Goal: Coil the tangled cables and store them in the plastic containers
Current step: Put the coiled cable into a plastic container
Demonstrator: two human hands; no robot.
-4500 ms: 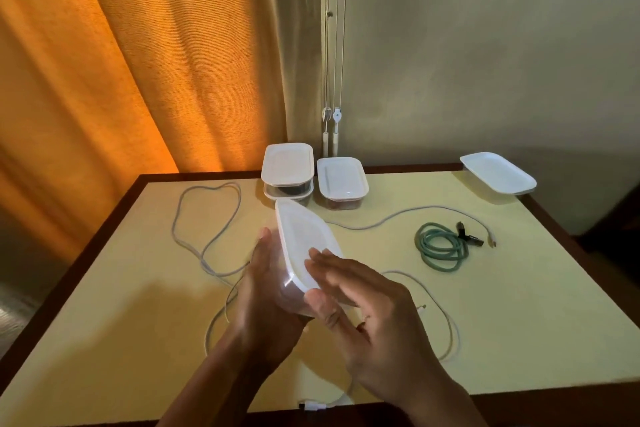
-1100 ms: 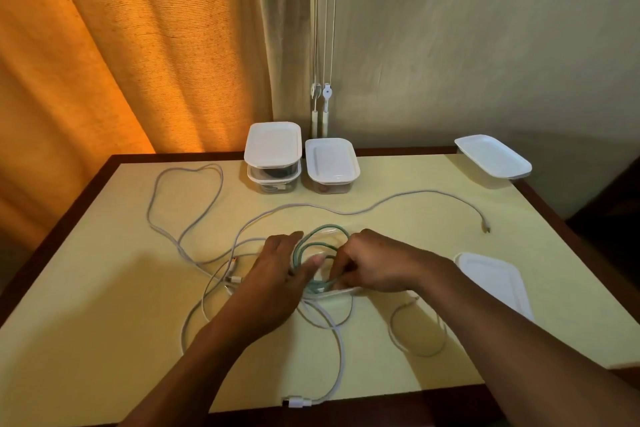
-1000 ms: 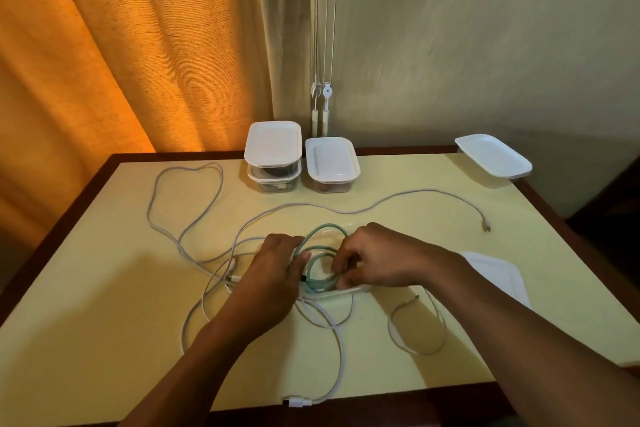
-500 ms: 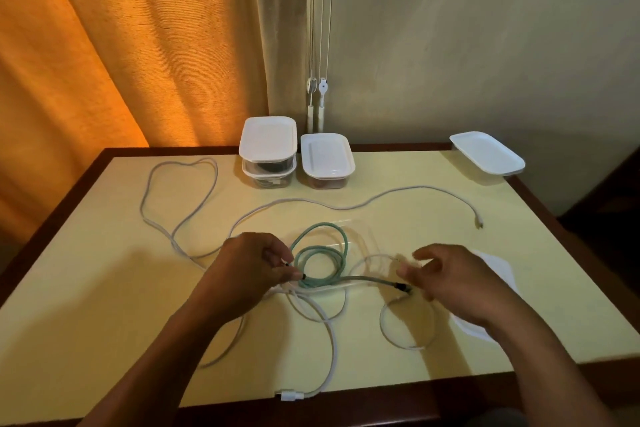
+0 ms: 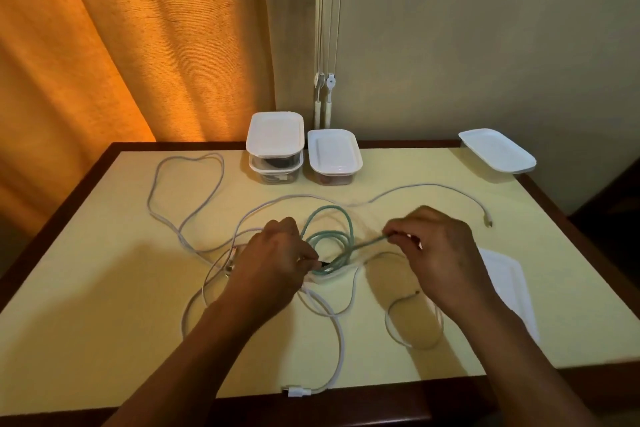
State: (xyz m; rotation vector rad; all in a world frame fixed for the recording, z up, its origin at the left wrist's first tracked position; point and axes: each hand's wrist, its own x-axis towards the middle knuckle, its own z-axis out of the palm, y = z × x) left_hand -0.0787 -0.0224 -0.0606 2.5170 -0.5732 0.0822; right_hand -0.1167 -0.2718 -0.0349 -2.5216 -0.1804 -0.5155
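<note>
By the left hand (image 5: 277,253), fingers curled, the green cable (image 5: 329,236) was pinched at its dark plug, its loose coil lay between the hands over the clear container (image 5: 330,277) (nearer the left), and one taut strand running rightward was pinched by the right hand (image 5: 440,253).

1. At the back of the table (image 5: 86,288) is a two-container stack (image 5: 275,149), with a single container (image 5: 334,154) just right of it.
2. Another container (image 5: 497,149) sits at the back right corner.
3. The open container (image 5: 332,277) is mid-table, with the coil (image 5: 332,236) in it.
4. The left hand (image 5: 273,263) is left of the coil and the right hand (image 5: 440,250) is right of it.
5. A lid (image 5: 509,281) lies right of the right hand.
6. Loose cables (image 5: 187,198) sprawl left and in front, with a plug (image 5: 296,391) at the front edge.
</note>
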